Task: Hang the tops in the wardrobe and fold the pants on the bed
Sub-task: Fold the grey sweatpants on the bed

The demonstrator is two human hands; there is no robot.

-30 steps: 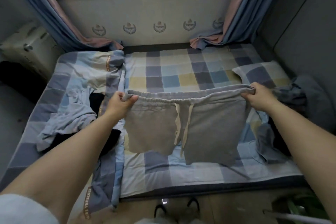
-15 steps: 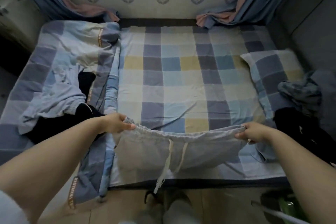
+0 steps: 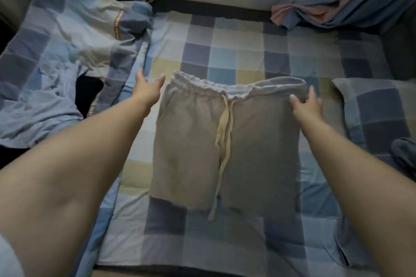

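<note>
So the grey shorts (image 3: 227, 141) are lying flat on the checked bed (image 3: 225, 47), waistband at the far end and the 2 legs pointing back toward the person, so the long axis runs straight away from them and the drawstring (image 3: 225, 128) trails down the middle. The right hand (image 3: 307, 105) is the one actually on them, fingers spread fairly straight and resting at the right corner of the waistband, not pinching anything as far as I can tell. The left hand (image 3: 147, 87) is open too, fingers apart, just beside the left corner of the waistband on the sheet, not touching the cloth. My guess is the next fold goes side to side, one leg over the other along that drawstring line, and the right hand's better placed to start it. Crumpled quilt (image 3: 67, 51) off to the left, pillow (image 3: 378, 114) on the right.
</note>
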